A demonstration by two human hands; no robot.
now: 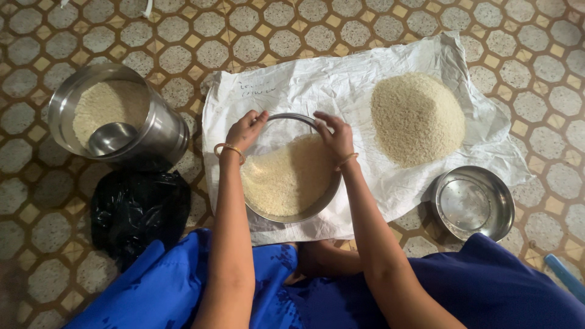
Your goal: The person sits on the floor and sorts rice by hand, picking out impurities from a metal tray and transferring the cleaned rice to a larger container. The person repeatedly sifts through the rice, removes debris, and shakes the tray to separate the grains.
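Tiled floor [365, 24], octagon pattern in grey and tan, fills the view. On it a white sheet [341, 79], creased, spread flat in front of the seated person; blue garment [487, 286] across the lower frame.

Tall steel canister [161, 137] at upper left, off the sheet, partly filled with rice; a small steel cup [111, 137] lies inside on the grain. Black plastic bag [140, 210] crumpled just below the canister, touching or nearly touching its base.

Loose heap of rice [417, 119] on the right part of the sheet, well apart from the canister.

Wide steel bowl [292, 216] at centre of the sheet, close to the person's knees, tilted; rice inside lies banked toward the near and right side, far-left inner wall bare. Empty steel bowl [472, 201] at right, sitting at the sheet's edge.

Left hand [244, 131] on the far-left rim of the wide bowl, fingers curled over the edge, grasping it. Right hand [335, 135] at the far-right rim, fingers bent and gripping the edge, fingertips near the rice. Thin bangle on each wrist.
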